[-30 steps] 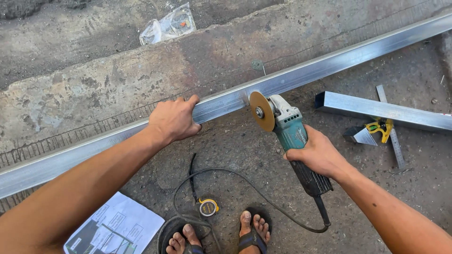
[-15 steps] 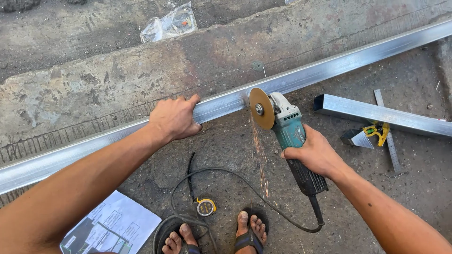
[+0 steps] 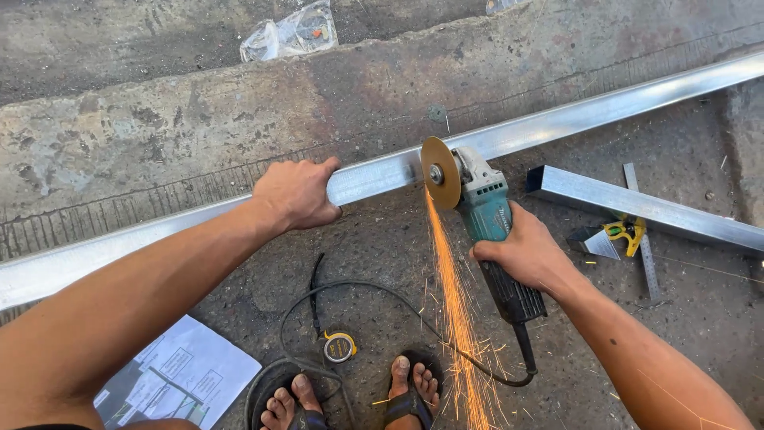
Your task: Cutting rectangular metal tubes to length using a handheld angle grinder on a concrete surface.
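A long shiny metal tube [image 3: 557, 121] runs across the concrete from lower left to upper right. My left hand [image 3: 296, 193] grips it from above, just left of the cut. My right hand [image 3: 525, 253] holds a teal angle grinder [image 3: 485, 213] by its dark handle. Its yellowish disc [image 3: 440, 173] bites into the tube, and orange sparks [image 3: 454, 318] stream down toward my sandalled feet [image 3: 354, 398].
A shorter metal tube [image 3: 645, 209] lies at the right with a steel square [image 3: 641, 231] and a yellow-handled tool [image 3: 623, 232]. The black power cord [image 3: 318, 318] loops by a small tape measure [image 3: 340, 347]. A printed drawing sheet [image 3: 179, 382] lies lower left; a plastic bag [image 3: 294, 32] sits above.
The grinder disc has come down onto the tube and a stream of sparks now flies toward my feet. My left hand has kept its grip on the tube.
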